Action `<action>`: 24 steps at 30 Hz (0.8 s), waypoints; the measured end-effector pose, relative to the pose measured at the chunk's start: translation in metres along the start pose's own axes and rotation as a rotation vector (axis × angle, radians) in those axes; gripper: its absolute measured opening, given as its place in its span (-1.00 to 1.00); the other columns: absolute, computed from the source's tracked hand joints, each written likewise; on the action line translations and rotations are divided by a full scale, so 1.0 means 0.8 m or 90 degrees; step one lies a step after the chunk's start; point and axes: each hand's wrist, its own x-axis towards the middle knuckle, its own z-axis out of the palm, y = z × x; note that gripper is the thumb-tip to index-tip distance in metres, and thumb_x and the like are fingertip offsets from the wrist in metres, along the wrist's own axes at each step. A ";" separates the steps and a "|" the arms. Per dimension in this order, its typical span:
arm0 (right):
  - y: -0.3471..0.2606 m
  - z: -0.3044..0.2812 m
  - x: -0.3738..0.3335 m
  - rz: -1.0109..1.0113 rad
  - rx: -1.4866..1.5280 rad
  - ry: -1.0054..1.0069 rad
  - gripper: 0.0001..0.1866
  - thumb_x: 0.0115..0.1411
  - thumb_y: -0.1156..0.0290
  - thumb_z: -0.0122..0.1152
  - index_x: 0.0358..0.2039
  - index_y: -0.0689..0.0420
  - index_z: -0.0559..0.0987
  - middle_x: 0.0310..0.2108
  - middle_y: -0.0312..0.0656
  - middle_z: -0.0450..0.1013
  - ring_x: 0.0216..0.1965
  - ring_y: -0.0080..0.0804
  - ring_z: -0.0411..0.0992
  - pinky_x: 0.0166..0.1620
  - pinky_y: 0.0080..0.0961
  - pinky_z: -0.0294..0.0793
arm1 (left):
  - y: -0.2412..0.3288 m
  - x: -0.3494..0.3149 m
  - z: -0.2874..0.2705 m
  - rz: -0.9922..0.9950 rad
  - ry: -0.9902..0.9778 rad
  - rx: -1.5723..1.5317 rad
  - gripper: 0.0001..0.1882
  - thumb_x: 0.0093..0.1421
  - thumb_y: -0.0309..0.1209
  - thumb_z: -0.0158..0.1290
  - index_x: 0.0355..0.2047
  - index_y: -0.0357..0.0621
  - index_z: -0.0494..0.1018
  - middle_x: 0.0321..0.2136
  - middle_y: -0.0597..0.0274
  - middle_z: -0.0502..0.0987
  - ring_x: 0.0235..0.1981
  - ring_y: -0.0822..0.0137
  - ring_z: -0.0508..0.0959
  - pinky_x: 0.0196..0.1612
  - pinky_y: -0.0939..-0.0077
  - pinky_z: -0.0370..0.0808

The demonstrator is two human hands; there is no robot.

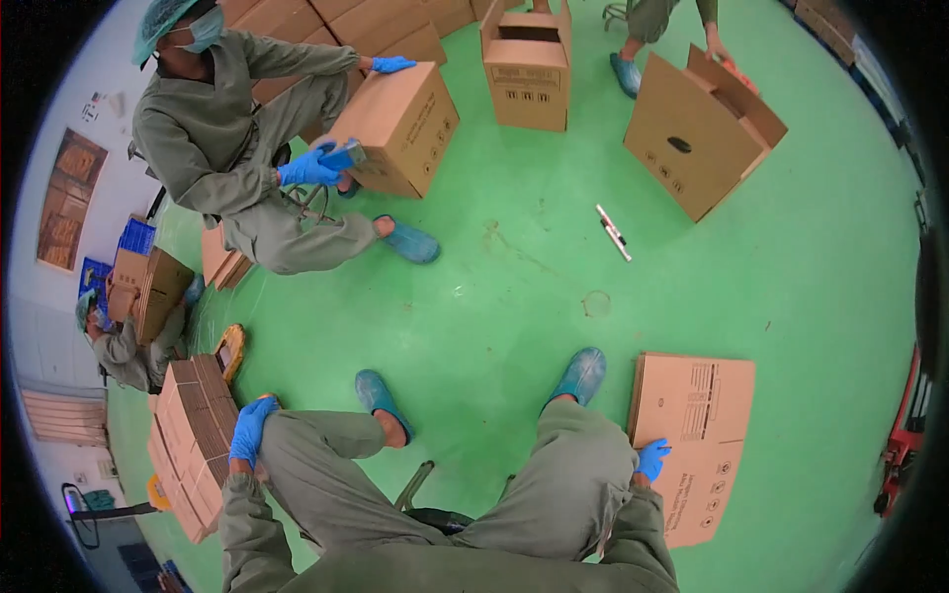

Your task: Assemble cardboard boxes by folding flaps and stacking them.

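Note:
My left hand [251, 431], in a blue glove, lies along the outer side of my left knee with its fingers stretched forward. Beside it stands a strapped bundle of flattened cartons [188, 445]. On my other side, my right hand [651, 460] is over the near left part of a stack of flat brown cartons [702, 395]. Its gloved fingers are curled together. A small dark tip shows at them, too small to name.
Across from me a seated person holds a blue tape dispenser [341, 156] against a closed carton [405, 128]. Two open cartons [529, 94] [692, 143] stand farther off, one touched by another person's hand. Markers [613, 234] lie on the green floor. At left, another person handles cartons [158, 296].

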 end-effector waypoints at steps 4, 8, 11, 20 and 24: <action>0.075 -0.020 -0.022 -0.071 -0.006 0.150 -0.14 0.04 0.31 0.16 0.27 0.31 -0.02 0.22 0.32 0.03 -0.02 0.15 0.39 -0.03 -0.17 0.45 | -0.028 0.012 0.022 0.005 0.003 -0.045 -0.60 0.19 -0.22 0.03 -0.13 -0.31 0.51 -0.25 0.13 0.59 -0.22 0.35 0.52 -0.05 0.50 0.39; 0.052 -0.197 -0.113 -0.141 0.136 0.199 -0.47 0.12 0.50 -0.04 0.15 0.29 0.30 -0.02 0.18 0.41 -0.15 0.05 0.48 -0.17 -0.23 0.48 | -0.043 -0.003 0.016 0.179 0.154 0.140 -0.60 0.21 -0.23 0.00 -0.08 -0.30 0.48 -0.14 0.00 0.56 -0.06 0.19 0.53 0.04 0.40 0.39; 0.076 -0.315 -0.164 -0.338 0.255 0.392 -0.51 0.13 0.53 -0.02 0.13 0.19 0.37 -0.30 0.15 0.52 -0.30 -0.07 0.54 -0.26 -0.29 0.48 | 0.043 -0.022 0.057 0.321 0.090 0.111 -0.59 0.22 -0.24 0.00 -0.04 -0.29 0.45 -0.09 -0.05 0.53 -0.01 0.10 0.50 0.08 0.34 0.38; -0.136 -0.432 -0.312 -0.705 0.568 0.572 -0.62 0.21 0.53 -0.06 0.07 0.23 0.38 -0.37 -0.01 0.50 -0.42 -0.37 0.47 -0.35 -0.45 0.42 | 0.256 -0.074 0.196 0.669 -0.227 -0.183 -0.54 0.26 -0.23 -0.02 0.09 -0.24 0.35 0.03 0.07 0.46 0.05 0.23 0.45 0.14 0.38 0.32; -0.241 -0.382 -0.344 -0.763 0.556 0.529 -0.66 0.23 0.47 -0.02 0.02 0.20 0.40 -0.45 0.00 0.47 -0.50 -0.26 0.46 -0.43 -0.39 0.40 | 0.290 -0.077 0.233 0.678 -0.310 -0.184 -0.35 0.27 -0.12 -0.04 0.25 -0.24 0.12 0.19 0.05 0.28 0.18 0.17 0.32 0.20 0.35 0.25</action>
